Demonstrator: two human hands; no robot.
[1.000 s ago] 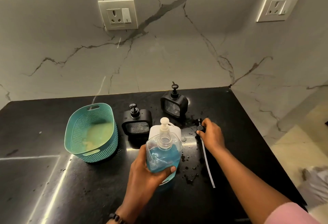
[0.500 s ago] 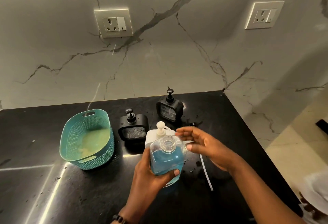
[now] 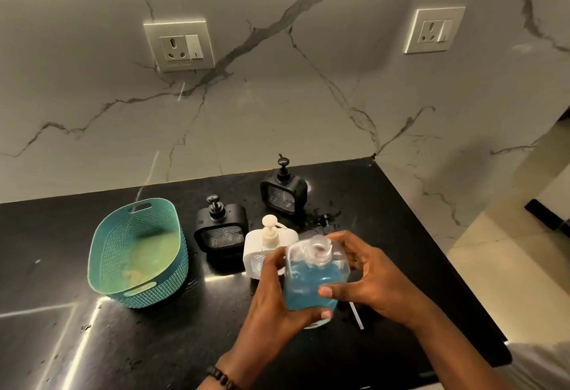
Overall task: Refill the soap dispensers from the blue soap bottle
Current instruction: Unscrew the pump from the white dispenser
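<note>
Head view: both hands' fingers point(image 3: 328, 292) wrap the open blue soap bottle point(image 3: 308, 284) between them.

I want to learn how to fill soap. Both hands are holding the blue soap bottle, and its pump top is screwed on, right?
Not quite. In the head view, both the left hand and right hand hold the blue soap bottle, but its neck is open. A pump with a long tube lies on the counter beside it.
</note>
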